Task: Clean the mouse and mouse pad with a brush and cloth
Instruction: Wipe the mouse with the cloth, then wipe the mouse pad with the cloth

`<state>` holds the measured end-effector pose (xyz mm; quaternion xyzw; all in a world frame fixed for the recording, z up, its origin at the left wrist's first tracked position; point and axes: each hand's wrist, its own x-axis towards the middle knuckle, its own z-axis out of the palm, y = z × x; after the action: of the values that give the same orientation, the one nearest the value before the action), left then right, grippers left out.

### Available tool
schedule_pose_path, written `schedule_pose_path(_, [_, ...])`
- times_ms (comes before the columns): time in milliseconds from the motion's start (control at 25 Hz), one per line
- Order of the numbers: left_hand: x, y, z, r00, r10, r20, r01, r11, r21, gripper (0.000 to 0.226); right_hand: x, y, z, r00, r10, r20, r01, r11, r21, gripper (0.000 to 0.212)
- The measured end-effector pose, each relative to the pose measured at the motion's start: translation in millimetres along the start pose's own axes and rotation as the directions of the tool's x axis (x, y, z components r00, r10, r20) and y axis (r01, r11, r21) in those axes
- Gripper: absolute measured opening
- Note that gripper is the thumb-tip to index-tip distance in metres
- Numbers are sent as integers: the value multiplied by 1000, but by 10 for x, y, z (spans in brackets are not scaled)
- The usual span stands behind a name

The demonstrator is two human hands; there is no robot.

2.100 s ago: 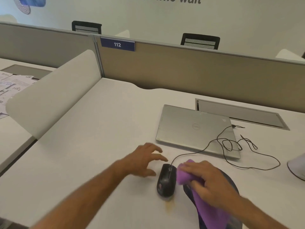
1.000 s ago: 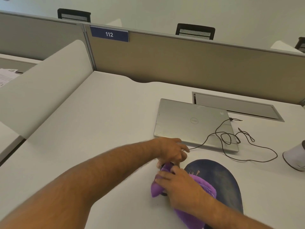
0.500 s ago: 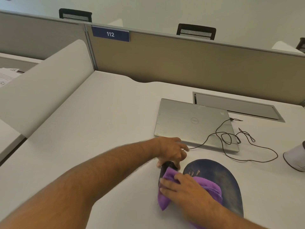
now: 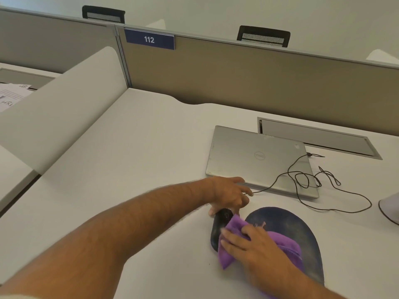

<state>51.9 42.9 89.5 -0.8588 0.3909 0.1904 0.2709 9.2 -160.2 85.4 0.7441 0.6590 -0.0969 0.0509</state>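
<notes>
Head view: a white desk (image 4: 133,160) carries a closed silver laptop (image 4: 257,158) and, nearer, a dark blue mouse pad (image 4: 287,223). The left hand (image 4: 228,194) curls its fingers round the far end of the black mouse (image 4: 218,225), just left of the pad. The right hand (image 4: 252,247) presses a purple cloth (image 4: 228,253) onto the mouse with straight fingers.

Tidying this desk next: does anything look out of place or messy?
The mouse sits on the bare desk, left of the mouse pad, not on it. Its cable sprawls in loose tangled loops across the closed laptop.
</notes>
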Motion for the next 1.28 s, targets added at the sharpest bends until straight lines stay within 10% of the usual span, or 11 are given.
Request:
schedule_pose_path(120, [0,2,1,1000,5,6,-5,1000,-1,79,-52,-88,85,972,-174,161,182,983,-37,84])
schedule_pose_path(280, [-6,2,-5,1000,-6,5,6,1000,-27,70,-31,84,23,995,58,79,-57,998,-10,92])
schedule_pose_path(440, [0,3,8,1000,1,4,-1,1000,-21,78,-99,-65,136,974,-174,144,185,980,-68,82])
schedule_pose_path(600, [-1,5,-1,1000,-7,2,7,998,-60,77,-33,-17,25,997,-22,71,27,998,-58,89])
schedule_pose_path(720, [-4,3,18,1000,-14,-10,13,999,-52,78,-16,-92,129,968,-243,64,247,967,-62,87])
schedule_pose_path(920, [-48,4,93,997,-54,-54,50,996,-70,72,-229,95,-194,922,-97,-375,150,982,114,62])
schedule_pose_path(1080, [-110,75,191,983,-89,-158,74,993,-97,81,-598,366,-649,697,507,-506,175,564,807,43])
schedule_pose_path(1200, [-229,153,77,980,-161,-118,134,968,-213,87,-950,709,-839,646,708,-285,261,146,954,34])
schedule_pose_path(1280, [-293,280,-62,944,-308,-118,239,886,-397,88,-1164,913,-862,657,723,-212,192,111,975,27])
